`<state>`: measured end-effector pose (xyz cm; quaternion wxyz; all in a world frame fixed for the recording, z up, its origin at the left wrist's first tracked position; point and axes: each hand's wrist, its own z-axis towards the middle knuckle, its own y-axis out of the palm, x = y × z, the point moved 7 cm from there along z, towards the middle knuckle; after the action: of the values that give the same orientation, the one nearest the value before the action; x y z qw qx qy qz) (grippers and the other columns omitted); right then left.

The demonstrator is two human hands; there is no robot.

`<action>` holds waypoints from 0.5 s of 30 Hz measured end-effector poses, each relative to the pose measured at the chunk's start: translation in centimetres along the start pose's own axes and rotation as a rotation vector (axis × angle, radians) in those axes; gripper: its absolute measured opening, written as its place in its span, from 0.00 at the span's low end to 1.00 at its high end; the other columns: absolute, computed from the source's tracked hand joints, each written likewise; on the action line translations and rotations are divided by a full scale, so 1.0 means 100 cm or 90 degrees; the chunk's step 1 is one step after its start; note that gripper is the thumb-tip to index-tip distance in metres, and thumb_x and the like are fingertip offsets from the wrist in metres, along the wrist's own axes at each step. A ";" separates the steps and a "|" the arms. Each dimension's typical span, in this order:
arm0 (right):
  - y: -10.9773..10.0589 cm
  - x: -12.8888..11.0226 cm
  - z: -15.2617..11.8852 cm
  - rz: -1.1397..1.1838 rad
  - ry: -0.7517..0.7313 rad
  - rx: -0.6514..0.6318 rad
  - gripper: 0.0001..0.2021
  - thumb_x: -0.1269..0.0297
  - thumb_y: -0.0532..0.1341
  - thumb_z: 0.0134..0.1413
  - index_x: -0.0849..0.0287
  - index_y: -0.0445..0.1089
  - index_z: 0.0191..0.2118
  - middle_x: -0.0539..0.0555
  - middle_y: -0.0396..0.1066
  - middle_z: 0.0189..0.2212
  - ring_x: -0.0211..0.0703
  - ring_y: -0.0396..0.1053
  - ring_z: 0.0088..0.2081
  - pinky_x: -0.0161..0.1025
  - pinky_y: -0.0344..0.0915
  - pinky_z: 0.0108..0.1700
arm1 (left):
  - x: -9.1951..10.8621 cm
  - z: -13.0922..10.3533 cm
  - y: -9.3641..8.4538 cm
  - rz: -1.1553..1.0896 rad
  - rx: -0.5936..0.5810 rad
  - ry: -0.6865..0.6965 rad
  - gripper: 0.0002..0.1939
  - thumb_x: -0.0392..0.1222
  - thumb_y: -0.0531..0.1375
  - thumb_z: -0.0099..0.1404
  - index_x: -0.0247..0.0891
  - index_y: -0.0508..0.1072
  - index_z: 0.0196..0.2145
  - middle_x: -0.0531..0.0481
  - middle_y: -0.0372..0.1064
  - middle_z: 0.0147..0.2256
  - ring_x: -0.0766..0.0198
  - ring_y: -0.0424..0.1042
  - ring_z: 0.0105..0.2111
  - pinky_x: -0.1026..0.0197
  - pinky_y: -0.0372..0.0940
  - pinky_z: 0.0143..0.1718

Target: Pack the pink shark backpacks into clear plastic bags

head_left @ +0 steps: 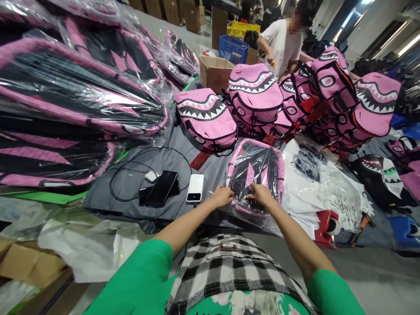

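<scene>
A pink and black backpack (250, 168) lies flat on the grey-covered table in front of me, inside a clear plastic bag (241, 210). At its near left edge, my left hand (223, 196) is closed, fingers curled on the plastic. My right hand (260, 194) is over the lower middle of the backpack, its thumb and bent fingers pinching the plastic film. The fingertips of both hands are partly hidden. Left of my hands lie a white power bank (195, 188) and a black phone (162, 188) with a looped cable.
Wrapped backpacks (82, 83) are piled high on the left. Unwrapped pink backpacks (256, 94) with shark mouths stand along the table's far side. White plastic bags (308, 175), a red tape dispenser (327, 227) and a blue one (405, 232) are on the right. A person (284, 43) stands opposite.
</scene>
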<state>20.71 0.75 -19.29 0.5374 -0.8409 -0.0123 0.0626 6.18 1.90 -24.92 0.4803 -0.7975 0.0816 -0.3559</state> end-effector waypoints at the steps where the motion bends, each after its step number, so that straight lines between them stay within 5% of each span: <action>1: 0.004 -0.005 -0.005 0.006 -0.019 0.000 0.14 0.52 0.68 0.56 0.54 0.72 0.42 0.56 0.78 0.37 0.48 0.74 0.38 0.36 0.57 0.33 | 0.000 0.000 0.000 -0.002 0.002 0.001 0.10 0.44 0.59 0.70 0.36 0.77 0.36 0.48 0.77 0.39 0.57 0.73 0.45 0.45 0.59 0.57; 9: 0.057 -0.042 0.005 0.093 -0.010 0.031 0.20 0.44 0.72 0.45 0.56 0.71 0.30 0.53 0.76 0.29 0.49 0.74 0.35 0.36 0.58 0.32 | -0.002 -0.002 0.004 -0.006 0.005 -0.001 0.09 0.42 0.58 0.67 0.38 0.78 0.36 0.45 0.77 0.41 0.54 0.73 0.46 0.46 0.57 0.57; 12: 0.047 -0.020 0.001 0.159 0.038 0.131 0.22 0.39 0.66 0.50 0.55 0.70 0.29 0.51 0.74 0.27 0.45 0.72 0.32 0.35 0.59 0.32 | -0.009 0.004 -0.004 -0.025 -0.001 -0.018 0.09 0.46 0.62 0.63 0.41 0.78 0.29 0.48 0.77 0.35 0.53 0.74 0.42 0.51 0.59 0.53; 15: 0.031 0.039 -0.044 0.246 0.149 0.307 0.28 0.35 0.48 0.63 0.55 0.67 0.30 0.51 0.70 0.25 0.40 0.68 0.28 0.34 0.61 0.33 | -0.029 0.015 -0.019 -0.071 0.024 -0.071 0.14 0.53 0.62 0.62 0.40 0.78 0.33 0.47 0.77 0.37 0.52 0.74 0.42 0.54 0.63 0.48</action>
<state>24.94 -4.20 -20.67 0.6970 -0.6777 0.2241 0.0676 4.57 5.36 -25.19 0.4787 -0.8102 0.0031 -0.3384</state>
